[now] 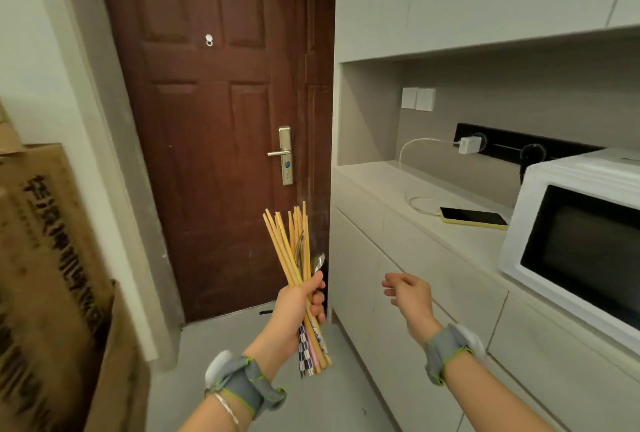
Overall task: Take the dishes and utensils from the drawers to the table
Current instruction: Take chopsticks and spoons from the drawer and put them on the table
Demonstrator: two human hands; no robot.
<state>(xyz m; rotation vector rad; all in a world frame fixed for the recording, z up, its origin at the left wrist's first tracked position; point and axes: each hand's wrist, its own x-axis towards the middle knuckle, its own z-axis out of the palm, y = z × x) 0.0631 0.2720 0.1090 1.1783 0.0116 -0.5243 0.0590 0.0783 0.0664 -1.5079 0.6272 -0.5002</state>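
Note:
My left hand [300, 305] grips a bundle of chopsticks and spoons [287, 251] upright in front of the door. The bundle holds several pale wooden chopsticks with patterned lower ends and metal spoons among them. To its right my right hand [408, 296] hangs in the air with nothing in it, fingers loosely curled, in front of the white drawer fronts [446, 293] of the counter. The drawers I can see are closed. No table is in view.
A brown door [214, 126] stands straight ahead. Cardboard boxes [52, 275] are stacked at the left. On the counter [374, 178] at the right lie a phone [472, 217] on a charging cable and a white microwave [575, 241]. Grey floor runs between boxes and cabinets.

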